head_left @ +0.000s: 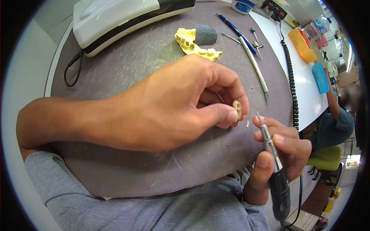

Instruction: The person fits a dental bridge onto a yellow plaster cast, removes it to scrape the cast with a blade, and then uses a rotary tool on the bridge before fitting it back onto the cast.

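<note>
Narrow gap: left hand [181, 102], right hand [290, 152]

My view loses the top of the white device [115, 23] at 11 o'clock and of the blue-labelled jar [243, 6] at 1 o'clock, both cut by the upper edge. Just right of centre, the thumb and fingers of the left hand [169, 107] partly cover the small tooth-coloured piece [237, 109]; I can't see its far side. Toward 4 o'clock, the tip of the handpiece [279, 184] is too fine for me to read its shape. At 3 o'clock the co-worker [333, 129] blurs into the dark rim.
</note>
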### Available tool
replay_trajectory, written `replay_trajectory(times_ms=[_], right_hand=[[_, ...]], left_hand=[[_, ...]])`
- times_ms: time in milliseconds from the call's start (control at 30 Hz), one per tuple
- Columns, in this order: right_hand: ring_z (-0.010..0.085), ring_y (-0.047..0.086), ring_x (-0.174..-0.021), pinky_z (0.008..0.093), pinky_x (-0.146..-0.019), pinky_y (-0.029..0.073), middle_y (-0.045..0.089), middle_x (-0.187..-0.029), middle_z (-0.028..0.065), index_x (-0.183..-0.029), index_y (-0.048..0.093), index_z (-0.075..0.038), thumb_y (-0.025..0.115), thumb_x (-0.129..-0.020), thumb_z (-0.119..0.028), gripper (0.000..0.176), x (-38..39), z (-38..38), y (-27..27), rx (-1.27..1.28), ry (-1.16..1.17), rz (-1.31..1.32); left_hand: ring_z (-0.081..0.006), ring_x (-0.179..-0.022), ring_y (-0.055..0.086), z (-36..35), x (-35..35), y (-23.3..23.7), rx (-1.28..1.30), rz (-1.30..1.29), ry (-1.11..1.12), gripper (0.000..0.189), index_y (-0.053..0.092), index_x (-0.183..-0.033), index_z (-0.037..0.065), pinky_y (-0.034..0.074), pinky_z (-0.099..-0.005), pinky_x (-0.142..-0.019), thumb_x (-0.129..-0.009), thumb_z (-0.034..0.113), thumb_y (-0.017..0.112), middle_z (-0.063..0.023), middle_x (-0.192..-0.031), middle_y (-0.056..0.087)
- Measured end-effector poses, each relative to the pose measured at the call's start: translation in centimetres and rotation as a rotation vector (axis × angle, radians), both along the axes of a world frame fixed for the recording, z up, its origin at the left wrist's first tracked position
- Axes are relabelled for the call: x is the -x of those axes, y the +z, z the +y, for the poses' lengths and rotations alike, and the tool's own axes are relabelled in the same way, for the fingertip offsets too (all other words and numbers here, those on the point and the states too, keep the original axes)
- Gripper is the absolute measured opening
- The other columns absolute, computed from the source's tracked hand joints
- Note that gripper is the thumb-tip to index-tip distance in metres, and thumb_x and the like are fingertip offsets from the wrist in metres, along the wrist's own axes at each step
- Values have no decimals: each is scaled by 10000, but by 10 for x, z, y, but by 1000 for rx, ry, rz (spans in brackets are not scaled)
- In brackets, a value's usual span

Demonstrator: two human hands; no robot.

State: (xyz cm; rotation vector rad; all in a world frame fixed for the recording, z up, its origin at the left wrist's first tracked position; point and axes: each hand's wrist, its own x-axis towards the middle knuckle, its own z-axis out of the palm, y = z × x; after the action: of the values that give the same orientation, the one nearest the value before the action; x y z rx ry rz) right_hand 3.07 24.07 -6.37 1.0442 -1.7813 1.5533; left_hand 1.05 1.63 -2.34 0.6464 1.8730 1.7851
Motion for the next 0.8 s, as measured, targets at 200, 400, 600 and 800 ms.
replay_trajectory(times_ms=[200,400,600,800], right_hand=[[206,688,-759,298,-726,553,680,-906,172,-1082,528,-18,702,-920,-318,383,-2,8,15,-141,-101,-218],[174,674,-829,266,-695,542,718,-905,164,-1007,561,-28,853,-750,-66,391,6,-5,13,-172,-36,-138],[200,683,-769,281,-693,517,714,-837,146,-1006,554,-33,803,-775,-10,341,9,-7,16,-287,-117,2],[205,696,-744,292,-710,527,711,-812,124,-990,564,-28,769,-777,42,303,7,-8,20,-277,-119,56]], left_hand=[[-138,-1009,660,3,-1,-1,-118,-86,82,209,564,-1152,-21,572,-259,-909,-1001,122,585,-77,-1095,599],[-136,-992,668,1,0,-1,-138,-96,61,209,569,-1129,-26,580,-263,-899,-1001,137,594,-88,-1047,630],[-131,-937,678,3,1,1,-186,-143,21,213,588,-1087,-38,579,-263,-879,-997,153,609,-98,-1010,666],[-127,-932,682,1,0,0,-113,-79,-19,226,603,-1120,-41,574,-255,-856,-989,143,621,-97,-1025,681]])
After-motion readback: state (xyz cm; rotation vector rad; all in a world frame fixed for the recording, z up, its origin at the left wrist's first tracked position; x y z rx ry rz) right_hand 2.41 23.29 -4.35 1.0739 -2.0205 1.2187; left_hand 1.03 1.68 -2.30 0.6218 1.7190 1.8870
